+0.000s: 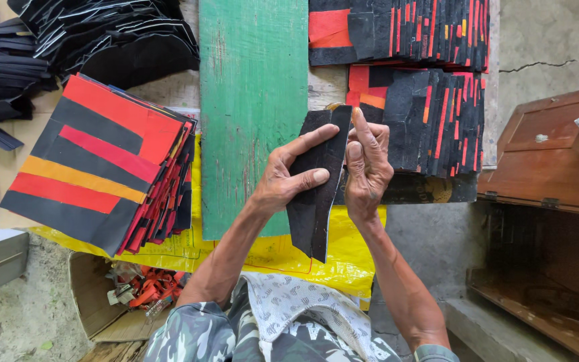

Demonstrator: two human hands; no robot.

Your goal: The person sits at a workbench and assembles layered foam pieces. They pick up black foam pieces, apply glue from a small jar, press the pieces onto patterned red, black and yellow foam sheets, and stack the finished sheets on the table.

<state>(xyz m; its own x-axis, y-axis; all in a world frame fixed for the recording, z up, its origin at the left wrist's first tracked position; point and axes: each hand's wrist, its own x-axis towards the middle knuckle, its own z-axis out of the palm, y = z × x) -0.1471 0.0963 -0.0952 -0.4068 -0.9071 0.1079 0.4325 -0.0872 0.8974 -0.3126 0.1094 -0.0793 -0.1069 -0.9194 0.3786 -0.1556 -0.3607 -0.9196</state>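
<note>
While the left hand pinches the black fabric piece at its long edge over the green board, the right hand fingers close on its top corner. Looks light, limp, fray-prone; best gripped at edges, near the seam.

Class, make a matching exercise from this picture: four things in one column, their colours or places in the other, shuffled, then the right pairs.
1. board
2. plastic sheet
3. piece held by both hands
4. wooden box

a. black
b. far right
c. green
d. yellow

Pairs: 1-c, 2-d, 3-a, 4-b
</note>
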